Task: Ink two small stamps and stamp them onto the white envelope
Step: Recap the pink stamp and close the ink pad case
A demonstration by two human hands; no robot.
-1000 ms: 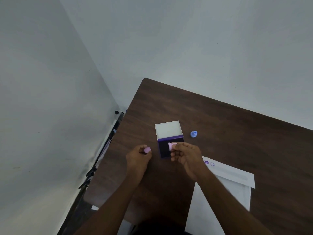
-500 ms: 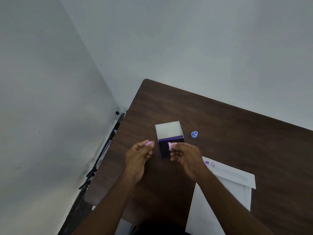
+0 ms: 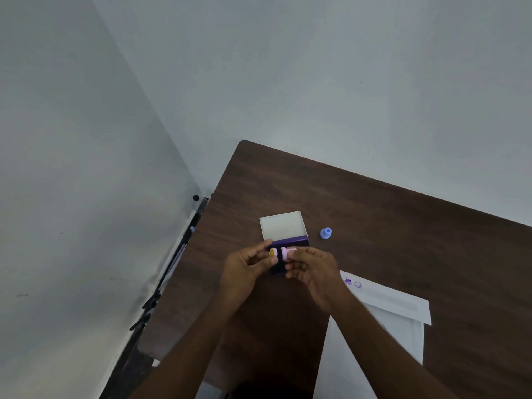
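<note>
My two hands meet just above the ink pad (image 3: 277,271), a dark pad in a purple-edged box with its white lid (image 3: 282,225) open toward the far side. A small pink stamp (image 3: 283,252) with a yellowish end lies sideways between the fingertips of my left hand (image 3: 244,273) and my right hand (image 3: 315,272). Both pinch it. A small blue stamp (image 3: 326,233) stands on the table right of the box. The white envelope (image 3: 398,309) lies to the right under my right forearm, with two small purple prints (image 3: 352,283) near its far left corner.
The dark brown table (image 3: 388,226) fills the right side, its left edge running close to a grey wall. Black rods or stand legs (image 3: 161,295) lean in the gap between the table's left edge and the wall.
My left hand, which held a small pink piece apart at the left, has moved right and joined my right hand at the pink stamp over the ink pad.
</note>
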